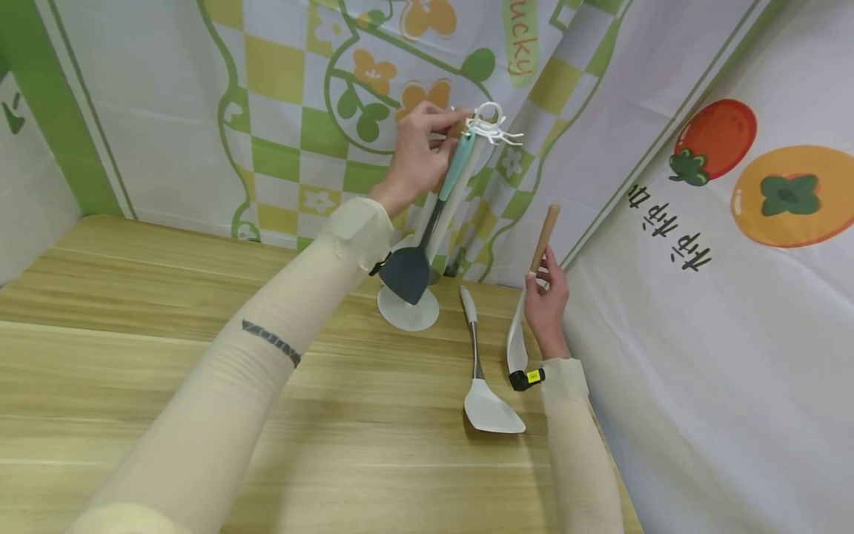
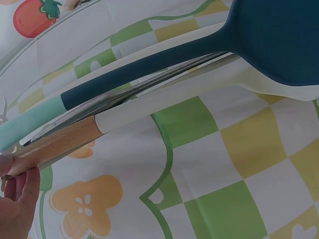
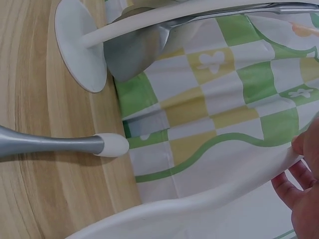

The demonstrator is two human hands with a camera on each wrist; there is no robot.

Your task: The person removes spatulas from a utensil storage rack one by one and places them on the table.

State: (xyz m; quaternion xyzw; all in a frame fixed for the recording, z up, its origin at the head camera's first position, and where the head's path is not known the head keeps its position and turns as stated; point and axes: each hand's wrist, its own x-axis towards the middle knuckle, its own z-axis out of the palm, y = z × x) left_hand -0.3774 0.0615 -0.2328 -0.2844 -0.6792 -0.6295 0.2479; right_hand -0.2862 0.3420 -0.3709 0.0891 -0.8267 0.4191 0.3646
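Note:
My left hand (image 1: pixel 416 152) is up at the top of a white utensil stand (image 1: pixel 490 130), its fingers pinching the wooden handle (image 2: pixel 57 144) of a white-necked utensil. Beside that handle hangs a dark blue spatula (image 1: pixel 407 274) with a mint grip. Lower on the right, my right hand (image 1: pixel 548 300) grips a white utensil with a wooden handle (image 1: pixel 545 237), held upright with its pale, elongated head (image 1: pixel 516 345) downward. The exact kind of its head is partly hidden by the wrist camera. A white turner (image 1: pixel 492 408) with a grey shaft lies on the table between the hands.
The stand's round white base (image 1: pixel 408 310) rests near the back of the wooden table (image 1: pixel 333 445). A metal utensil (image 3: pixel 137 55) hangs from the stand. Behind it falls a checked, printed curtain (image 1: pixel 273 111); a white printed cloth (image 1: pixel 700 356) closes the right side.

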